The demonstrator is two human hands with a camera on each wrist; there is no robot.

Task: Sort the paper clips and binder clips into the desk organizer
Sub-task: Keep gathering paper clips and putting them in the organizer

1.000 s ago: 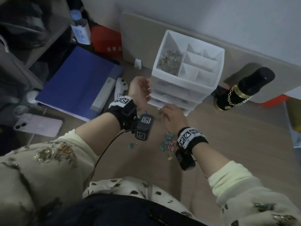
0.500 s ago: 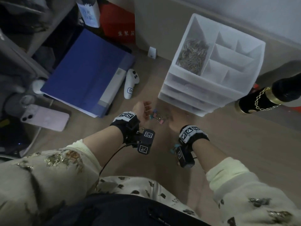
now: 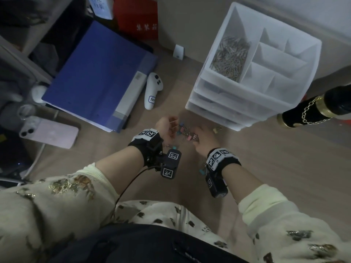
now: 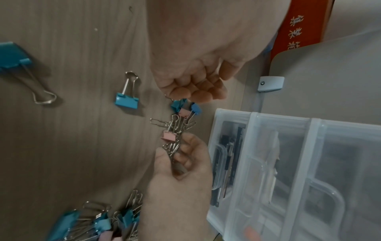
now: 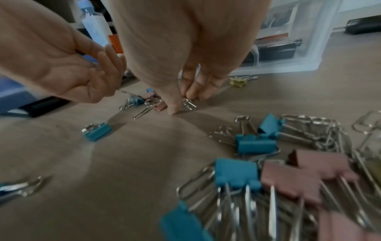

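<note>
The white desk organizer [image 3: 252, 95] stands at the back right, and its left top compartment holds a heap of paper clips [image 3: 230, 56]. In front of it lies a small tangle of pink and blue binder clips [image 3: 187, 132] mixed with paper clips. My left hand [image 3: 167, 128] has its fingers curled and pinches the wire handle of a blue binder clip [image 4: 177, 104]. My right hand [image 3: 203, 138] pinches paper clips [image 4: 173, 147] from the same tangle between thumb and fingers [image 5: 191, 91]. A bigger pile of clips [image 5: 268, 163] lies under my right wrist.
Lone blue binder clips [image 4: 126, 101] [image 4: 12, 55] lie left of the tangle, a yellow one [image 3: 215, 130] by the organizer. A blue folder [image 3: 98, 76], white controller [image 3: 152, 92] and phone [image 3: 49, 132] lie left. A black bottle [image 3: 315, 109] lies right.
Both hands have come down from the organizer's front to the small tangle of clips on the desk. They now pinch clips there.
</note>
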